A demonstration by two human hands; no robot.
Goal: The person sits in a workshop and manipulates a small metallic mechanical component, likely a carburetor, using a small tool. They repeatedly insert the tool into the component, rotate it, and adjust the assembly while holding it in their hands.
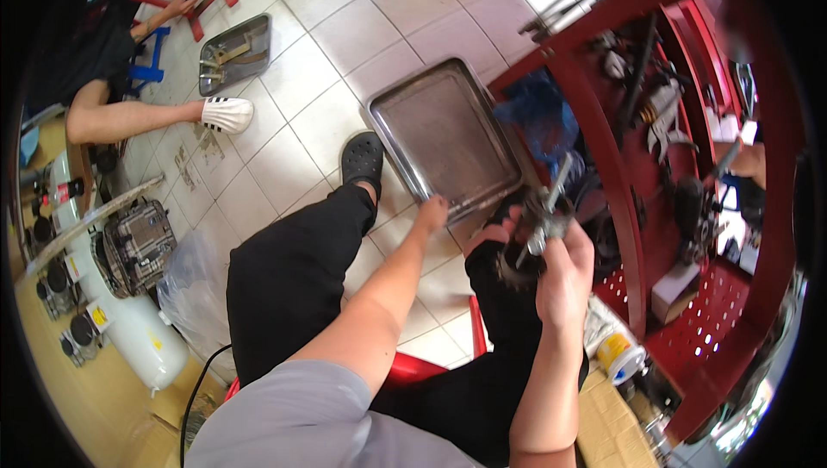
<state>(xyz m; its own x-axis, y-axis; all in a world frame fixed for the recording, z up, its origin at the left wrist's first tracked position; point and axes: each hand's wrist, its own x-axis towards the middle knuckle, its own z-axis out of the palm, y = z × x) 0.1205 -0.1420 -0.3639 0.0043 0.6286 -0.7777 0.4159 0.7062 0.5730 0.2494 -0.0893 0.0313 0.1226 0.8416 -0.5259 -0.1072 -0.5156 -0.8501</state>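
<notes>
Floor tiles [293, 71], pale and stained in places, run under everything, with a red metal shelf [603, 175] along the right, its far end cut off by the dark rim of the view. At left lies a white tank [142, 343], and above it sits a co-worker [82, 59], head out of frame. Between them, on the floor, is the tray [439, 136], wide, shallow and metal, just beside the shelf. The left hand [435, 209] is at its near edge, fingers curled; whether they grip the rim or only touch it, one cannot tell.

A clear bag [194, 287] lies between the tank and the wearer's leg. A smaller tray [228, 40] near the co-worker's white shoe [227, 115] holds strips hard to identify. A tub [616, 356] by the lower shelf has a yellow label, its lettering too blurred to read.

The right hand [566, 265] is closed around a metal part [544, 225], raised over the wearer's right leg near the tray's lower right corner. Fingers cover some of it, and its dark underside blends with the trousers. Smallest is the tank's yellow sticker [99, 315], its print unreadable.
</notes>
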